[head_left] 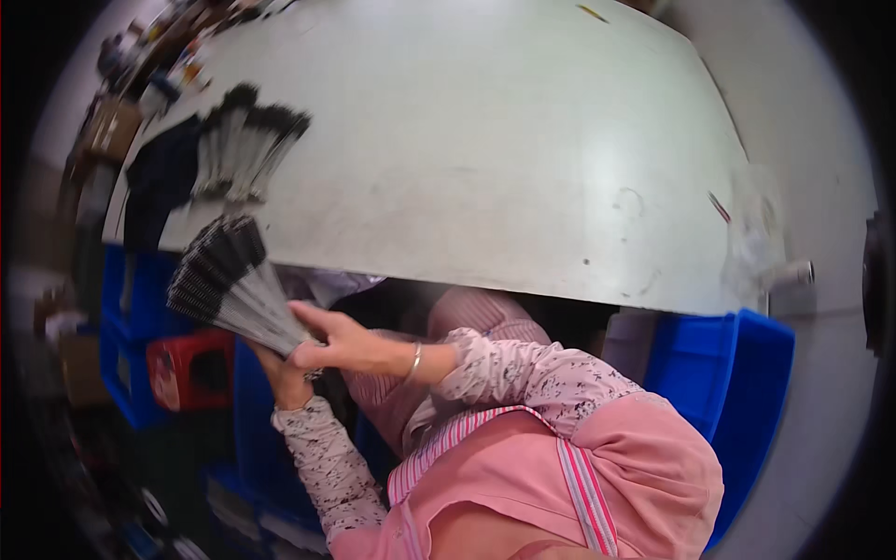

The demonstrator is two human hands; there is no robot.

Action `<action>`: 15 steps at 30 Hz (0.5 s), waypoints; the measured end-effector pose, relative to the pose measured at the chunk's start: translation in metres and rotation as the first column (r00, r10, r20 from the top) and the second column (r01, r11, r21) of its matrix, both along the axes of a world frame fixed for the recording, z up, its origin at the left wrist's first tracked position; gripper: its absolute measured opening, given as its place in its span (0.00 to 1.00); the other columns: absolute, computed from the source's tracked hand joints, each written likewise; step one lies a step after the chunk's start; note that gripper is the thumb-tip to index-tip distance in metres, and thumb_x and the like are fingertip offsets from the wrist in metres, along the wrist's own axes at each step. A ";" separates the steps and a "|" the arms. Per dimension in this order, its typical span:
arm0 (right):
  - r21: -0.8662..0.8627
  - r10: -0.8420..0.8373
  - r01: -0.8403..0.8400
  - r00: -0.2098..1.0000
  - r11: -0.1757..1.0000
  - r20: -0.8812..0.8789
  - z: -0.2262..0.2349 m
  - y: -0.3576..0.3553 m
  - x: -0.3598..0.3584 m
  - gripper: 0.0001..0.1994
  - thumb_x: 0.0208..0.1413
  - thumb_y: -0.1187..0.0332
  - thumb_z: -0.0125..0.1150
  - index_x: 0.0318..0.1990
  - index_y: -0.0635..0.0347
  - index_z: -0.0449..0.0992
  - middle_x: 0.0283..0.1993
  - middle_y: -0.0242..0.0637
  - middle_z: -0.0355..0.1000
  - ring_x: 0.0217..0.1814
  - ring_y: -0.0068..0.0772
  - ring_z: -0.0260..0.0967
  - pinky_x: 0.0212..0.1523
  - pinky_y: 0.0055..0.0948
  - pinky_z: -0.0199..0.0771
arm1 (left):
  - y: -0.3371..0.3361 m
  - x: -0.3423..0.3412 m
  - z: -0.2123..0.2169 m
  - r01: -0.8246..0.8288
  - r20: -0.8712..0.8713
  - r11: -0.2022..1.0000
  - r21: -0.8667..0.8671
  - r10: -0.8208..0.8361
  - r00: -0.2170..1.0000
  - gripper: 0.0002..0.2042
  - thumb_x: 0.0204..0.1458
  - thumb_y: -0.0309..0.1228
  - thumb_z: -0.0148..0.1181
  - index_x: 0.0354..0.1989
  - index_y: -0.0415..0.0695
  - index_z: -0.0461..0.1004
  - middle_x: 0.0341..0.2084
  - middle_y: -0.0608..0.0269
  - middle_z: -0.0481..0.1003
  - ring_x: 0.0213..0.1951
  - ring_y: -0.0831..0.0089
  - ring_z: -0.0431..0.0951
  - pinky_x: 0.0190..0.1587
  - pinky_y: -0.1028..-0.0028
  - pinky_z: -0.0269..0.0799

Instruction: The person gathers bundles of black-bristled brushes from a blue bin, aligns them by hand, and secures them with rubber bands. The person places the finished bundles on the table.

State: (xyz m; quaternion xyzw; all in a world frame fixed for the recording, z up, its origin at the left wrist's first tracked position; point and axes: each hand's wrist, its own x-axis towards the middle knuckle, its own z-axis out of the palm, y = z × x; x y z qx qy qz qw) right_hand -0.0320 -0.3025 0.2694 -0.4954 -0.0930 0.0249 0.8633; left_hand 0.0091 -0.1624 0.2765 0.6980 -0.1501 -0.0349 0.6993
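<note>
Both my hands grip the narrow lower end of a fanned bundle of thin grey rods with black upper parts (247, 289), off the table's near left edge. My left hand (283, 381) closes round the bundle from below, its fingers partly hidden. My right hand (336, 342) is closed on the same end from the right, with the thumb along the rods. Beyond them, similar black-tipped rods (233, 154) lie fanned out on the white table (467, 149), beside a dark cloth-like piece (159, 182).
Blue crates stand at the left (131, 299) and the right (737, 373). A red stool (191, 369) is at the left, below the table edge. A clear plastic bag (751, 233) hangs near the table's right edge. Cardboard boxes (112, 129) and clutter lie far left.
</note>
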 end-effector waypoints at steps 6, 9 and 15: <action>-0.357 -0.375 0.321 0.922 0.877 -0.093 0.055 -0.167 -0.035 0.54 0.32 0.52 0.74 0.61 0.78 0.50 0.57 0.57 0.62 0.62 0.44 0.58 0.62 0.31 0.55 | -0.168 -0.024 0.013 0.553 -0.199 0.831 0.059 -0.533 0.822 0.20 0.43 0.34 0.64 0.43 0.35 0.70 0.36 0.59 0.73 0.39 0.72 0.72 0.41 0.71 0.70; -0.491 -0.673 0.623 0.733 0.609 0.097 0.029 -0.241 -0.064 0.56 0.30 0.58 0.76 0.63 0.76 0.44 0.56 0.56 0.63 0.58 0.44 0.62 0.58 0.33 0.62 | -0.258 -0.038 -0.002 0.697 -0.113 0.714 0.067 -0.688 0.716 0.19 0.44 0.36 0.62 0.41 0.36 0.72 0.31 0.55 0.75 0.37 0.70 0.75 0.42 0.72 0.70; -0.390 -0.887 0.803 0.453 0.452 -0.095 0.020 -0.366 -0.108 0.26 0.39 0.70 0.69 0.47 0.70 0.68 0.37 0.44 0.73 0.34 0.30 0.72 0.34 0.26 0.75 | -0.396 -0.056 0.032 0.672 -0.296 0.244 0.699 -0.756 0.583 0.41 0.48 0.61 0.46 0.59 0.35 0.59 0.43 0.42 0.73 0.50 0.52 0.72 0.52 0.64 0.64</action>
